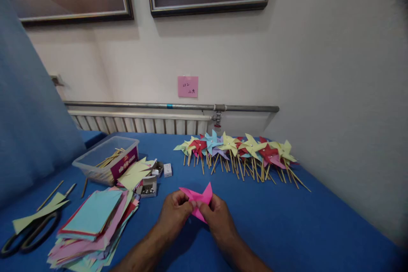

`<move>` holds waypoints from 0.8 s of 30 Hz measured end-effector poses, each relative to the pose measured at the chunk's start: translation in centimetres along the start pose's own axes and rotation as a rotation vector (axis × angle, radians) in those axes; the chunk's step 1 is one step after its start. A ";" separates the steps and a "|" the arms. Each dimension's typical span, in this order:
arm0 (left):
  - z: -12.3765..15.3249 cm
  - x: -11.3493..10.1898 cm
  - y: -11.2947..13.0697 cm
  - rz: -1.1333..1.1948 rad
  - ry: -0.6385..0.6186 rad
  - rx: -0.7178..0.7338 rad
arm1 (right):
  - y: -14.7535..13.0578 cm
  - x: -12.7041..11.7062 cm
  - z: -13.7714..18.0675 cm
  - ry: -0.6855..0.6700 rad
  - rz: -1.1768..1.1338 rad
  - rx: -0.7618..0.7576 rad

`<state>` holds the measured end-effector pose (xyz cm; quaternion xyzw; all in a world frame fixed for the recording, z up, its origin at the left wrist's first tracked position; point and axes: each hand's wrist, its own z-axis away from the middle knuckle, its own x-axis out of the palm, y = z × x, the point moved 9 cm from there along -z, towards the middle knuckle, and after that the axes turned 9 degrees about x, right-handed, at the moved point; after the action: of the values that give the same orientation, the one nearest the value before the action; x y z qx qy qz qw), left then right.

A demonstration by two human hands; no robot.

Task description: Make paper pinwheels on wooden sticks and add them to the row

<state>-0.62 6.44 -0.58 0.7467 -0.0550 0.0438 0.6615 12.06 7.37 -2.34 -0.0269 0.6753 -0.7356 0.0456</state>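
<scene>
A bright pink paper pinwheel (204, 196) is held between both hands above the blue cloth. My left hand (174, 211) is closed on its left side, thumb pressed near the middle. My right hand (219, 216) grips the right side, its thumb also at the centre. Two of its points stick up at the top, and a lower corner shows between the hands. The thumbs hide the centre, so I cannot tell whether a pin is there. No stick shows on it.
Finished pinwheels (229, 144) on sticks lie in a row at the back right. To the left are a paper stack (92, 214), black-handled scissors (40, 231), a plastic tub (92, 165) of sticks and a small box of metal pins (148, 187). A wall rises behind.
</scene>
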 end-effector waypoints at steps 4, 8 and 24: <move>0.0 0.1 -0.1 0.023 0.012 -0.025 | 0.4 -0.2 0.0 0.024 0.049 0.034; 0.0 -0.1 -0.2 0.064 0.031 -0.024 | 0.3 0.1 -0.1 -0.029 -0.008 0.024; -0.2 -0.1 -0.8 0.109 0.020 -0.068 | 0.8 0.2 -0.6 -0.112 -0.064 0.035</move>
<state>-0.65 6.74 -1.40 0.7193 -0.0905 0.0851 0.6835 11.78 7.89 -3.20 -0.0888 0.6575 -0.7458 0.0601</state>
